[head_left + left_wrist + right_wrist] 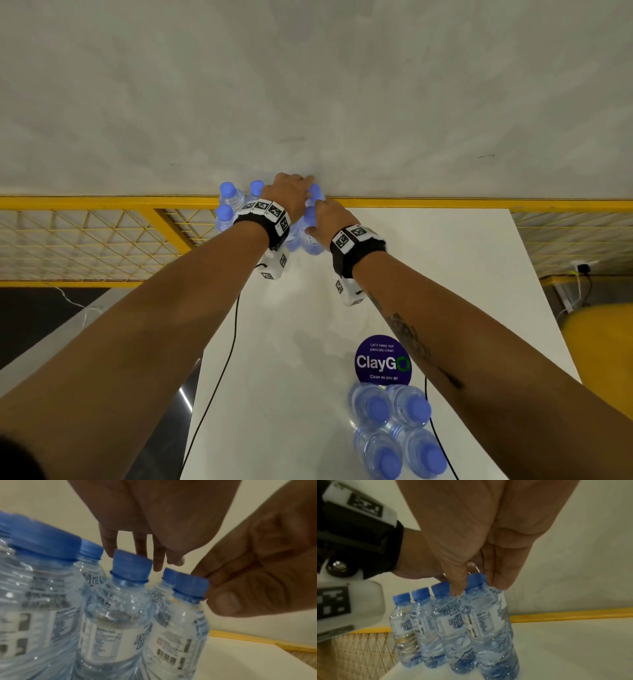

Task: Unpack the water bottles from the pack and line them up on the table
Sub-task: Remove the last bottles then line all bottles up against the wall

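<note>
Two hands at the counter's (445, 260) far edge: our right hand (330, 219) pinches the blue cap (475, 580) of a water bottle (488, 622) at the row's right end; left hand (287, 192) fingers (109, 543) hang relaxed, apart, over neighbouring caps. Four-bottle pack (397, 431) sits near us, beside a ClayGo sticker (382, 359).

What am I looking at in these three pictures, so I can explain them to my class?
A person wears three cameras: one on the head, one on each wrist. The head view looks down at a white table. Both hands reach a far group of water bottles by a yellow rail. The right hand pinches one bottle's blue cap. The left hand has its fingers down over the bottle tops; its grip is unclear. Four more bottles stand near, beside a round purple sticker.
</note>
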{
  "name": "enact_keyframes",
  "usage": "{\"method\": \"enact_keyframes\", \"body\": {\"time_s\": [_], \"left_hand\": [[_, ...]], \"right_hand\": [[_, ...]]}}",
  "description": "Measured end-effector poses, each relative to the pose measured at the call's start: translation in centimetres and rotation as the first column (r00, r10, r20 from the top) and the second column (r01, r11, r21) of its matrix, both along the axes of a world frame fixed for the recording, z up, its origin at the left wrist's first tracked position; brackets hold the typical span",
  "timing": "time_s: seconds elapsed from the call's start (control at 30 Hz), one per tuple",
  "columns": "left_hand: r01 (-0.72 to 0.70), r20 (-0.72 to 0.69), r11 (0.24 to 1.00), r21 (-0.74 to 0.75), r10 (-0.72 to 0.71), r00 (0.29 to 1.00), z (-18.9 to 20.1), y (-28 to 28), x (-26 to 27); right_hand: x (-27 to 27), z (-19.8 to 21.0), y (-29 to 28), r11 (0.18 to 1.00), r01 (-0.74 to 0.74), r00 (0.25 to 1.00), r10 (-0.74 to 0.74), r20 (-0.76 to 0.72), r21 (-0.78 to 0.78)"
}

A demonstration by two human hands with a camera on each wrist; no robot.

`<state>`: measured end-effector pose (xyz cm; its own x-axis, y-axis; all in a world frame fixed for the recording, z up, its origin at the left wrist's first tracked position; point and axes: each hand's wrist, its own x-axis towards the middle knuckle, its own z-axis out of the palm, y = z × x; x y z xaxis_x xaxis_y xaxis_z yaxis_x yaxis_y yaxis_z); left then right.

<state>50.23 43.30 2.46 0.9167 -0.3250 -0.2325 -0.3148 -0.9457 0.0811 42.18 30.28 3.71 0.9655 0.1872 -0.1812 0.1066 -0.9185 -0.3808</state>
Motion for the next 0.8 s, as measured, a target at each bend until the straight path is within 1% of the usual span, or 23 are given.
{"method": "enact_keyframes", "body": {"time_s": [0.07,0.13,0.17,0.23,0.3,0.4,0.53,0.67,0.73,0.8], "left_hand": [[-0.024,0.089,0.996,-0.091,0.032,0.996,0.8,0.4,-1.9],[0.017,0.2,0.977,-0.211,0.026,0.979,1.4,0.7,-4.5],[0.053,0.229,0.956,-0.287,0.015,0.973,1.6,0.7,-6.2],[0.127,0.227,0.895,-0.427,-0.03,0.973,2.0,0.3,-10.0],[0.185,0.205,0.839,-0.512,-0.091,0.975,1.9,-0.4,-14.5],[0.231,0.142,0.796,-0.559,-0.182,0.973,1.5,-1.9,-21.1],[0.229,0.01,0.788,-0.572,-0.273,0.962,1.2,-3.6,-27.9],[0.245,-0.107,0.797,-0.552,-0.359,0.927,1.1,-4.6,-33.0],[0.232,-0.159,0.805,-0.546,-0.371,0.915,1.1,-5.0,-34.9],[0.215,-0.178,0.811,-0.545,-0.362,0.915,1.1,-5.4,-36.4]], "right_hand": [[-1.7,1.1,-1.0,0.999,0.028,1.0,-0.028,0.0,0.02],[-4.2,2.4,-2.2,0.999,0.03,1.0,-0.03,-0.004,0.045],[-5.8,3.0,-2.8,0.999,0.016,1.0,-0.016,-0.009,0.047],[-9.1,4.0,-4.3,0.999,-0.01,0.999,0.011,-0.033,0.049],[-12.6,4.8,-5.7,0.998,-0.03,0.998,0.034,-0.057,0.064],[-18.3,5.7,-7.1,0.998,-0.049,0.994,0.053,-0.095,0.044],[-25.5,5.9,-8.1,0.997,-0.068,0.987,0.07,-0.146,0.02],[-30.9,5.7,-8.1,0.992,-0.12,0.973,0.11,-0.204,-0.034],[-33.0,5.5,-8.2,0.992,-0.127,0.968,0.119,-0.22,-0.023],[-34.7,5.2,-8.3,0.993,-0.117,0.966,0.109,-0.236,-0.02]]}}
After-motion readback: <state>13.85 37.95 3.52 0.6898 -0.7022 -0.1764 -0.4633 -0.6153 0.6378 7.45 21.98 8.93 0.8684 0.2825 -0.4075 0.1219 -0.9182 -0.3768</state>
